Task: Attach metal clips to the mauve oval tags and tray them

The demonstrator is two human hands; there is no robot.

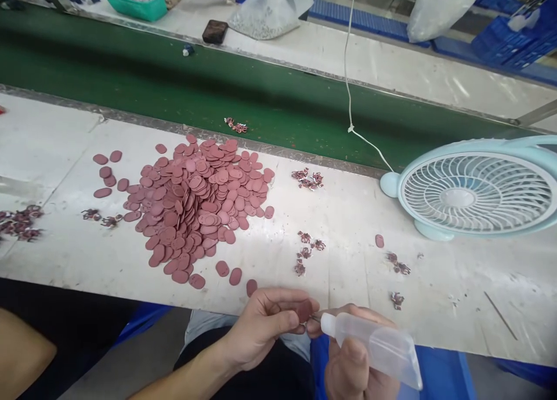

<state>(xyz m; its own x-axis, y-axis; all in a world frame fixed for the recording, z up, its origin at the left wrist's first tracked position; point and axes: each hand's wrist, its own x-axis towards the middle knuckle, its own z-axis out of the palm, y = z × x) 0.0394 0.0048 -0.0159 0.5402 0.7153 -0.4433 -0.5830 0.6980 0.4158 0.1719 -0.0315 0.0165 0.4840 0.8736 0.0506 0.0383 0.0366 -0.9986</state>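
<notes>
Currently grips a dark red oval disc between the fingers of the left hand, beside the near edge of the table, and holds a translucent bottle in the closed fingers of the right hand. Points the white cap of the bottle left, toward the disc, with a thin tip between the hands. Cannot tell whether touching the disc or just short of it, nor whether letting out any liquid.

Judging by this pose, seems to be at a fine, two-handed step on a single disc. Calls, most likely, for a firm hold on the disc, careful aim of the tip and light pressure on the bottle, without smearing.

To the left, shows a broad heap of matching discs, with a few loose ones nearer the left hand. Beyond the hands, includes small brown-and-white pieces in loose groups, with more to the right. Farther right, includes a pale blue fan and, nearer, a thin dark stick flat on the table.
</notes>
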